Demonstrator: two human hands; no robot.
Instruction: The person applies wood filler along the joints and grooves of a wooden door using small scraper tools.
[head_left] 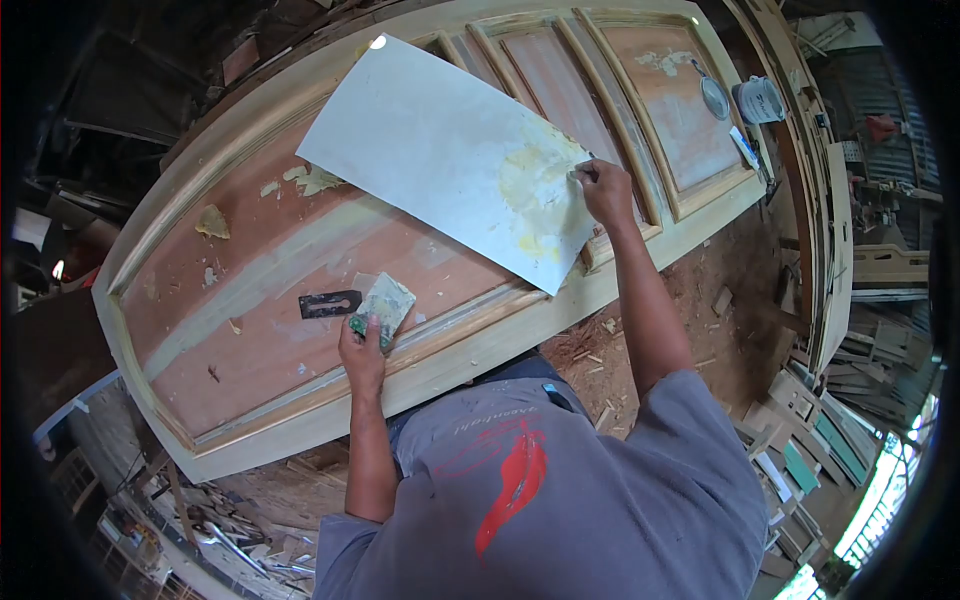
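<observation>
My left hand [363, 350] grips a putty-smeared scraper [387, 303] with a green part at its lower end, over the lower edge of the wooden door panel [250, 300]. Beside it lies a black slotted blade [325, 305]. My right hand [606, 190] has its fingers closed at the right edge of a white board [430, 140], which lies slanted across the panel. Whether the fingers pinch the board or a small thing at its edge is not clear. Yellowish putty [535, 185] covers the board's right part.
At the door's right end stand a white tub [759, 101] and a round lid [714, 98], with a white-and-blue tool [743, 147] near them. A dried putty lump [212, 222] lies on the left panel. Wood scraps [850, 370] are piled at the right.
</observation>
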